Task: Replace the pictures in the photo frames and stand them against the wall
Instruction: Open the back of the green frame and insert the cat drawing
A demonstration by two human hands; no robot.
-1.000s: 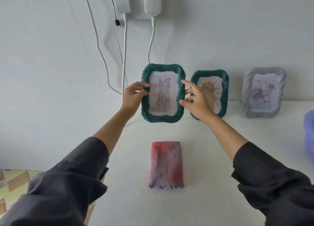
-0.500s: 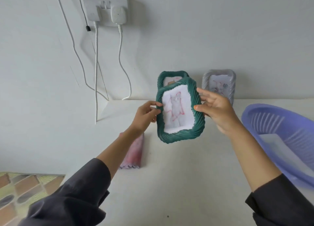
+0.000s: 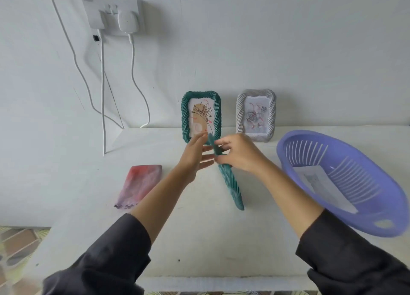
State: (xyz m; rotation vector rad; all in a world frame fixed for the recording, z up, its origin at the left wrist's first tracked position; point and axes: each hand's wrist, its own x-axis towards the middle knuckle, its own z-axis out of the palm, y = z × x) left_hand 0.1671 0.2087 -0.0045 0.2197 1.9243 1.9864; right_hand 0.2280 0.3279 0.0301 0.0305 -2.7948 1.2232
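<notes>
I see my right hand (image 3: pixel 238 153) gripping the dark green ribbed photo frame (image 3: pixel 230 183) edge-on, left hand (image 3: pixel 195 155) flat with straight fingers, seemingly touching it, white wall socket (image 3: pixel 113 12) lettering too blurred to read

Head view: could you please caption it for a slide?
Right hand grips green photo frame edge-on; left hand open beside it.

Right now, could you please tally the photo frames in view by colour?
Green frames: 2 (green frame at the wall, green frame held edge-on)
Grey frames: 1 (grey frame at the wall)
Total: 3
</notes>
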